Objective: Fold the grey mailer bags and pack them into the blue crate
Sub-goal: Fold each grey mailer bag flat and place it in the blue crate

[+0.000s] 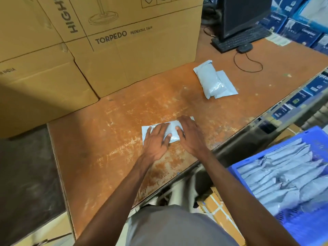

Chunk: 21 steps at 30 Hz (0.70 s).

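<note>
Both hands, left (156,139) and right (190,134), flat, fingers straight, on a grey mailer bag (170,129) atop the worn table (106,139).

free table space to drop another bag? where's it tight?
Bare table between the cardboard boxes and the bag pressed under the left hand and right hand; also between that bag and the far bags. Tight: blue crate, packed with bags; corner by keyboard and mouse.
</note>
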Tool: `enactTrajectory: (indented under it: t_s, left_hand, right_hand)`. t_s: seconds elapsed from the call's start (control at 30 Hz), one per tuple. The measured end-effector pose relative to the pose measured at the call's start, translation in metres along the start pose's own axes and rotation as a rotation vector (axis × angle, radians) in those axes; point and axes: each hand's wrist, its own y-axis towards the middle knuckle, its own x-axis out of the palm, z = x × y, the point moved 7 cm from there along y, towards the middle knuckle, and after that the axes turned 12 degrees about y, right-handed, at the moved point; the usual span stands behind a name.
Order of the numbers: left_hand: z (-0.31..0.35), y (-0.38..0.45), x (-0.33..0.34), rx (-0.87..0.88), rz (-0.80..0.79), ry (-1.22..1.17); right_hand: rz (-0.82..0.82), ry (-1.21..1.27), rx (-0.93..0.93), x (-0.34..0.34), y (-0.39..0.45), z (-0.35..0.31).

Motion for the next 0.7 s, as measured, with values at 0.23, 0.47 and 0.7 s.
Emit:
enactTrajectory:
  t_s: [0.23,0.47,0.7]
  left_hand:
    - [-0.002,0.022,0.017,0.041,0.021,0.163]
    - [-0.006,0.025,0.023,0.058,0.018,0.214]
    - [-0.006,0.035,0.023,0.022,-0.114,0.219]
  right_hand:
    - [-0.064,-0.074,0.081,0.022,-0.005,0.025]
    - [-0.055,-0.078,0.112,0.029,-0.003,0.027]
    - [-0.109,-0.108,0.133,0.031,0.007,0.030]
